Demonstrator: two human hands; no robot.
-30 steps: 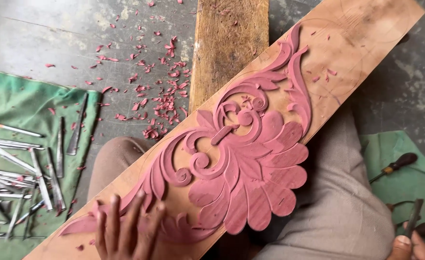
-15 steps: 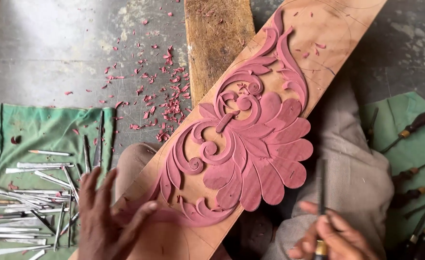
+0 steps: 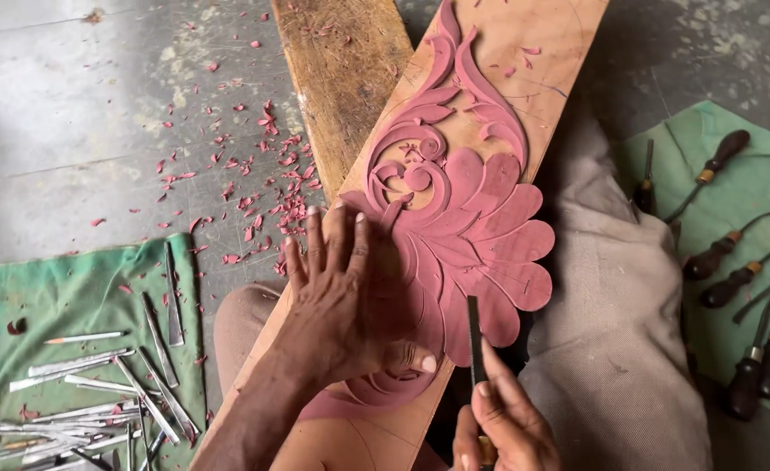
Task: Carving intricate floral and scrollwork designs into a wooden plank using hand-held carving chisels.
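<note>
While flat on carving, left hand; right hand gripping chisel.

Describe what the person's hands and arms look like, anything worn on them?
Both are bare. The left hand shows no glove, ring or watch, and its forearm is uncovered to the frame's edge, with no sleeve in view. The right hand is also ungloved with no ring visible; its wrist is cut off by the frame.

place: woodcarving workshop | floor: bare concrete, red wood chips | tools: metal chisels on green cloth | work: carved floral board
</note>
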